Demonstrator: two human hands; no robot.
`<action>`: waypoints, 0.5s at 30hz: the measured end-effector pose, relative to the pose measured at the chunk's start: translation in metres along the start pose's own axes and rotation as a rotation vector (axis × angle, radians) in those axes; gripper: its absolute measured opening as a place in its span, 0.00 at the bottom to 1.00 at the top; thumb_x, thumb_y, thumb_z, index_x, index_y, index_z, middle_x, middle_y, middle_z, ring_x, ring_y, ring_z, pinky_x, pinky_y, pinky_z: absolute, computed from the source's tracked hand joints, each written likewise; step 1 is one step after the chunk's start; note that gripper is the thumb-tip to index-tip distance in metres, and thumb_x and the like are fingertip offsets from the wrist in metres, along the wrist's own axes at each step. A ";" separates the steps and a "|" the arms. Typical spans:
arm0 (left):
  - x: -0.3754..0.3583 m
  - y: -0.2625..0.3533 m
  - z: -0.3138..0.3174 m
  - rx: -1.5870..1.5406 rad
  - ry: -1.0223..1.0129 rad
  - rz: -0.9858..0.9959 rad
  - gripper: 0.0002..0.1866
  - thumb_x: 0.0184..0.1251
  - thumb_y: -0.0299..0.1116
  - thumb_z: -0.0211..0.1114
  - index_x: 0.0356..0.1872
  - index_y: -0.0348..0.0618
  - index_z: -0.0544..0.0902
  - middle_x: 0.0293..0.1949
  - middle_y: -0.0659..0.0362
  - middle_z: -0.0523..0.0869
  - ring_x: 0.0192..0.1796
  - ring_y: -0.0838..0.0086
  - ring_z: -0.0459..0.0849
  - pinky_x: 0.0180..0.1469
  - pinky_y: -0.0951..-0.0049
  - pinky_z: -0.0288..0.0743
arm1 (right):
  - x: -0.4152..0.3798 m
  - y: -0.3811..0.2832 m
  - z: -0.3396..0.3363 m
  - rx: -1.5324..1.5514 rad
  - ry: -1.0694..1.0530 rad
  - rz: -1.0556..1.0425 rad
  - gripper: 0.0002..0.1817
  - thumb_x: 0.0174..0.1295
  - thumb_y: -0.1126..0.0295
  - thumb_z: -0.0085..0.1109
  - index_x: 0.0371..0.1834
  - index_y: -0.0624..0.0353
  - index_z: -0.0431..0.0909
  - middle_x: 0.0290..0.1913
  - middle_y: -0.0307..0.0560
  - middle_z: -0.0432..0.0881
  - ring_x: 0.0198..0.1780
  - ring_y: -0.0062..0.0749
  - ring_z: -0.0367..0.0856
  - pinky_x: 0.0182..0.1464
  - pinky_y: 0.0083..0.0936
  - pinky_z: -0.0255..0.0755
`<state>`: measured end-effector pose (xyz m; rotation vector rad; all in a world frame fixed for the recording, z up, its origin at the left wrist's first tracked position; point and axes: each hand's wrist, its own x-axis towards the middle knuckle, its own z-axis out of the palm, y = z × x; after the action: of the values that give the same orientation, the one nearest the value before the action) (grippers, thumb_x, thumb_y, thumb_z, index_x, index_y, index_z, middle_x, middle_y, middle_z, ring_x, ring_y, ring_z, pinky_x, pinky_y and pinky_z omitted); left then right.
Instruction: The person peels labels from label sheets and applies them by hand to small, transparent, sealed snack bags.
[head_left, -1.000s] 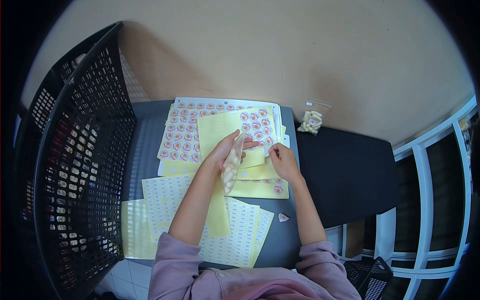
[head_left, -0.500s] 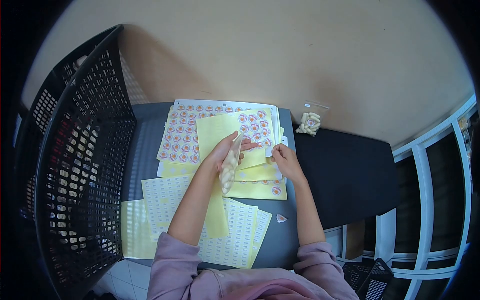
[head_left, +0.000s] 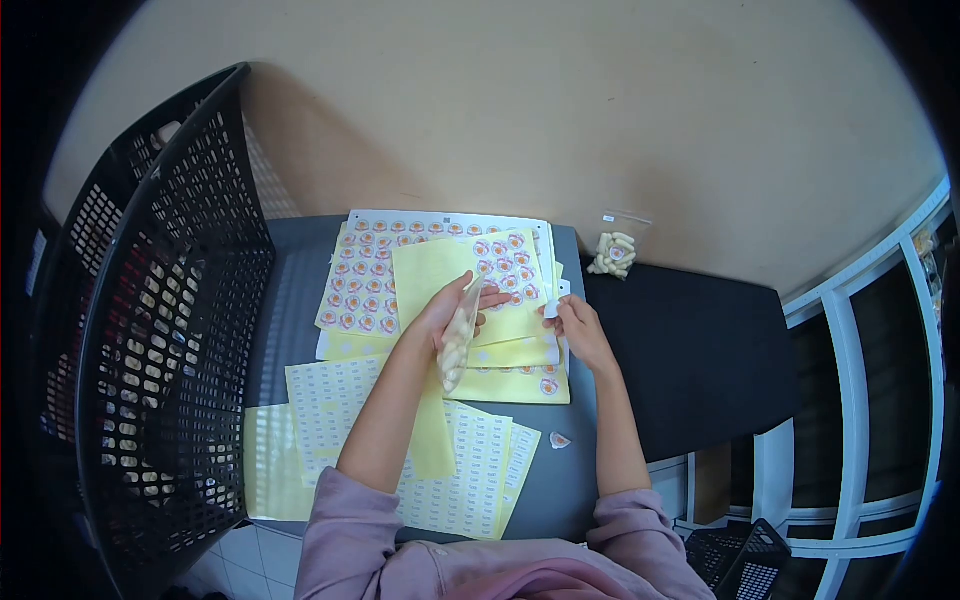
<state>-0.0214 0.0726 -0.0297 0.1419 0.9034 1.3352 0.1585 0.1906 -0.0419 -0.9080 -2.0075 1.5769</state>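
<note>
My left hand (head_left: 447,310) holds a clear bag (head_left: 458,345) of pale, oblong pieces on edge between thumb and palm, its fingers stretched to the right over the sticker sheets. Pinched in my right hand (head_left: 577,325) is a small white sticker (head_left: 551,309), at the right edge of the stack. Under both hands lie yellow-backed sheets with round pink-and-orange stickers (head_left: 362,275). Nearer to me are sheets of small printed labels (head_left: 335,400), overlapped by a yellow sheet (head_left: 434,440). One loose sticker (head_left: 560,440) lies on the grey table (head_left: 570,480).
A tall black perforated basket (head_left: 170,300) stands at the left. Another filled bag (head_left: 613,254) leans against the wall, behind a black surface (head_left: 690,350). White metal framing (head_left: 855,400) is at the right, with a small black basket (head_left: 745,560) low down.
My right hand has shifted slightly right and down with the small sticker. My left hand still holds the bag in nearly the same place. The view has tilted a little.
</note>
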 end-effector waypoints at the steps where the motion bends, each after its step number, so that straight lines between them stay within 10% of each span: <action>1: 0.000 0.000 0.000 0.014 -0.002 0.004 0.27 0.66 0.51 0.37 0.51 0.36 0.64 0.52 0.55 0.73 0.14 0.85 0.54 0.12 0.89 0.53 | -0.003 -0.002 -0.002 0.025 0.002 0.020 0.12 0.61 0.67 0.40 0.32 0.67 0.69 0.29 0.47 0.77 0.32 0.23 0.76 0.31 0.18 0.67; 11: -0.002 -0.006 0.015 -0.025 0.021 0.039 0.28 0.65 0.50 0.33 0.54 0.37 0.65 0.47 0.54 0.77 0.35 0.70 0.77 0.42 0.69 0.72 | -0.068 -0.050 0.050 0.219 -0.318 -0.186 0.22 0.64 0.62 0.38 0.59 0.62 0.58 0.56 0.41 0.65 0.57 0.27 0.62 0.52 0.26 0.64; 15: -0.005 -0.008 0.021 0.126 0.068 0.180 0.27 0.65 0.49 0.35 0.53 0.37 0.66 0.48 0.53 0.76 0.44 0.68 0.77 0.49 0.67 0.70 | -0.070 -0.047 0.056 0.393 -0.179 0.183 0.21 0.64 0.60 0.38 0.57 0.59 0.61 0.53 0.41 0.67 0.53 0.24 0.65 0.51 0.23 0.62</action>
<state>-0.0018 0.0739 -0.0179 0.2817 1.0523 1.4561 0.1581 0.0950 -0.0067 -0.8353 -1.6671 2.1254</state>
